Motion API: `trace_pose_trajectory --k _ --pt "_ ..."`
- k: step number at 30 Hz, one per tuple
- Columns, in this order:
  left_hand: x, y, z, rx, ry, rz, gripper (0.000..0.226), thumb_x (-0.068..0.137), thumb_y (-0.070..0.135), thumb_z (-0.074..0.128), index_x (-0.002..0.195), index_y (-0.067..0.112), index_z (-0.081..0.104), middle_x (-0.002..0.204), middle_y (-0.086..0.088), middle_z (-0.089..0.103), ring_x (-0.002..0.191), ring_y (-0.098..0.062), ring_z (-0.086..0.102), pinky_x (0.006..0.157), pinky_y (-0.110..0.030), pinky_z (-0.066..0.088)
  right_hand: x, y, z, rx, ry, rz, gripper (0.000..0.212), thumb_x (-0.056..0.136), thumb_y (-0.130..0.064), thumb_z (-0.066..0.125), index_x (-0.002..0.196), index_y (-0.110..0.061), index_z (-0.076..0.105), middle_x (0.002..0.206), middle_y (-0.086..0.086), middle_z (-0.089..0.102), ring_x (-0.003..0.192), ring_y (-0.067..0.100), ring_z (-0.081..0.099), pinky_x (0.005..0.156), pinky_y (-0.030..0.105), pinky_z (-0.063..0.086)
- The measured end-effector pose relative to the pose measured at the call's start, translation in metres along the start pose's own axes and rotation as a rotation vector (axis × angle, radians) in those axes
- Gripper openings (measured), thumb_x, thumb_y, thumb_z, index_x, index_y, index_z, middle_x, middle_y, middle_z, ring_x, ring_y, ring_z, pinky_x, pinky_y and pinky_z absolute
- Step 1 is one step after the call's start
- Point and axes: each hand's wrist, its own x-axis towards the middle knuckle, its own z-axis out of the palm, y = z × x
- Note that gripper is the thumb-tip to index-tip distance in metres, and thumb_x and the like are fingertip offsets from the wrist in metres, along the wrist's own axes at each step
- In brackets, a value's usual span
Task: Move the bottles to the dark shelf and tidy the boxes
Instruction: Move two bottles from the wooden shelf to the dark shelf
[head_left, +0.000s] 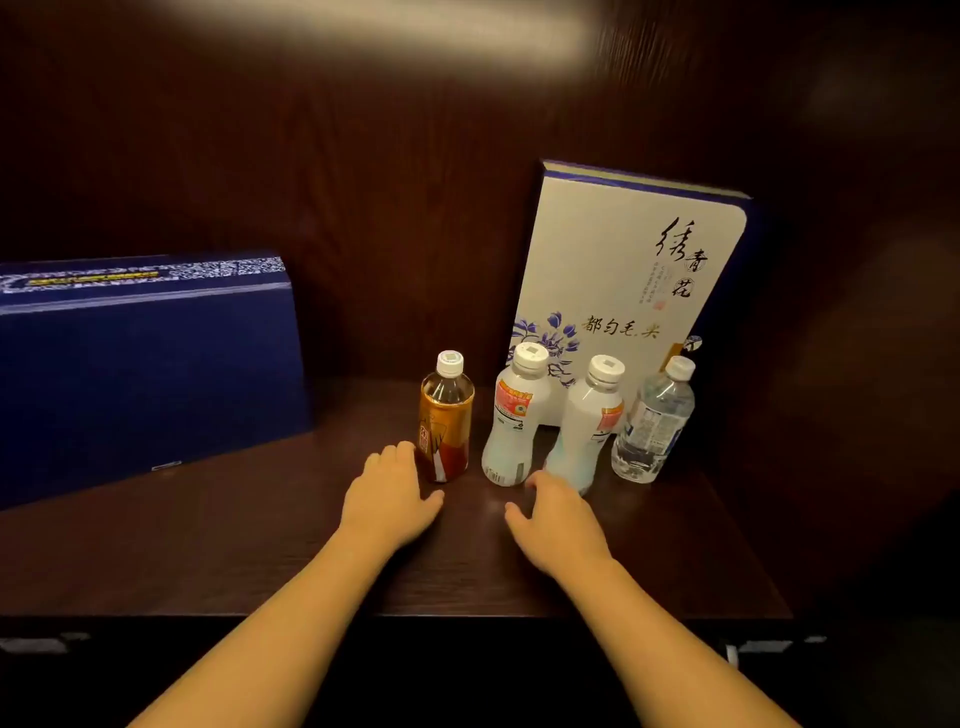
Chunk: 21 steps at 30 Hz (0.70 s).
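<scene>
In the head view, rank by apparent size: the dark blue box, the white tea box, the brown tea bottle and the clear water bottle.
1. Dark blue box, though it sits nearer the camera and is cut off at the frame's left edge.
2. White tea box.
3. Brown tea bottle and clear water bottle: these look alike, so no ranking.

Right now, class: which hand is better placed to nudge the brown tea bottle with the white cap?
The left hand. Its fingers reach the base of the brown tea bottle, while the right hand sits further right, by a white-labelled bottle, with another white bottle between.
</scene>
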Motion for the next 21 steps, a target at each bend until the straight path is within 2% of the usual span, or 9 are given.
trace_pose_trajectory --k 3,5,7,12,17,21 --pt "0.008 0.004 0.004 -0.034 0.020 -0.065 0.084 0.072 0.063 0.070 0.137 0.021 0.037 0.127 -0.001 0.052 0.114 -0.020 0.052 0.086 -0.039 0.053 0.013 0.004 0.007 0.120 0.031 0.045 0.062 0.091 -0.042 0.062 0.142 -0.012 0.042 0.137 0.006 0.054 0.123 0.022 0.052 0.098 0.033 0.045" --pt "0.014 0.005 0.007 -0.070 0.034 -0.100 0.095 0.070 0.066 0.071 0.144 0.020 0.032 0.133 -0.002 0.050 0.120 -0.021 0.050 0.091 -0.040 0.052 0.021 0.002 0.012 0.189 0.033 0.061 0.080 0.091 -0.038 0.064 0.154 -0.008 0.024 0.151 0.008 0.042 0.136 0.023 0.043 0.107 0.033 0.039" --pt "0.019 0.006 0.009 -0.121 0.059 -0.103 0.100 0.067 0.068 0.073 0.145 0.022 0.031 0.135 -0.002 0.049 0.121 -0.020 0.050 0.092 -0.041 0.051 0.026 -0.001 0.015 0.278 0.069 0.057 0.089 0.089 -0.032 0.068 0.157 -0.011 0.014 0.153 0.008 0.040 0.136 0.023 0.044 0.107 0.034 0.039" --pt "0.026 0.009 0.010 -0.311 0.087 -0.063 0.090 0.066 0.064 0.077 0.138 0.031 0.034 0.132 0.004 0.051 0.118 -0.015 0.052 0.092 -0.038 0.053 0.040 -0.009 0.026 0.430 0.202 0.043 0.080 0.084 -0.029 0.075 0.146 -0.017 0.027 0.139 0.005 0.052 0.126 0.025 0.053 0.099 0.038 0.050" --pt "0.027 0.013 0.009 -0.446 0.106 -0.080 0.082 0.065 0.061 0.079 0.130 0.032 0.038 0.126 0.007 0.056 0.113 -0.015 0.056 0.086 -0.031 0.050 0.052 -0.014 0.029 0.494 0.233 0.098 0.066 0.083 -0.035 0.077 0.132 -0.018 0.037 0.129 0.005 0.056 0.118 0.027 0.057 0.092 0.046 0.054" --pt "0.026 0.012 0.006 -0.452 0.098 -0.098 0.076 0.064 0.061 0.081 0.121 0.033 0.041 0.121 0.008 0.059 0.110 -0.016 0.059 0.085 -0.032 0.051 0.052 -0.013 0.027 0.491 0.254 0.096 0.060 0.080 -0.034 0.080 0.123 -0.019 0.041 0.123 0.003 0.059 0.114 0.025 0.059 0.091 0.041 0.053"
